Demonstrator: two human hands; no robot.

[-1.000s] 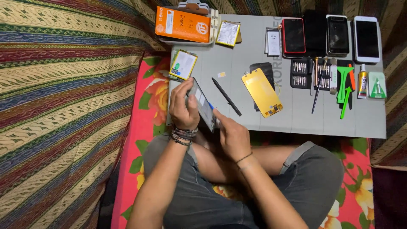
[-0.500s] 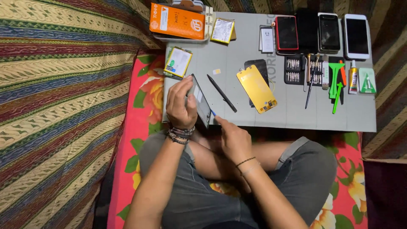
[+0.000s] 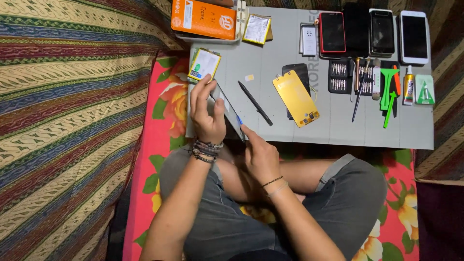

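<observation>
The person is sitting cross-legged at a grey mat (image 3: 299,130), and the left hand (image 3: 207,113) is gripping a phone (image 3: 228,112), tilted on its edge over the mat's near left corner. The right hand (image 3: 258,153) is working at the phone's lower end with fingers curled; whether it is pinching a small tool cannot be told. The phone is looking partly stripped: a yellow panel (image 3: 296,98), a battery (image 3: 205,65) and a black pen-like tool (image 3: 255,103) are lying apart on the mat, and the screwdriver bits (image 3: 339,76) and glue tube (image 3: 409,86) are sitting untouched, so reassembly appears to be remaining.
</observation>
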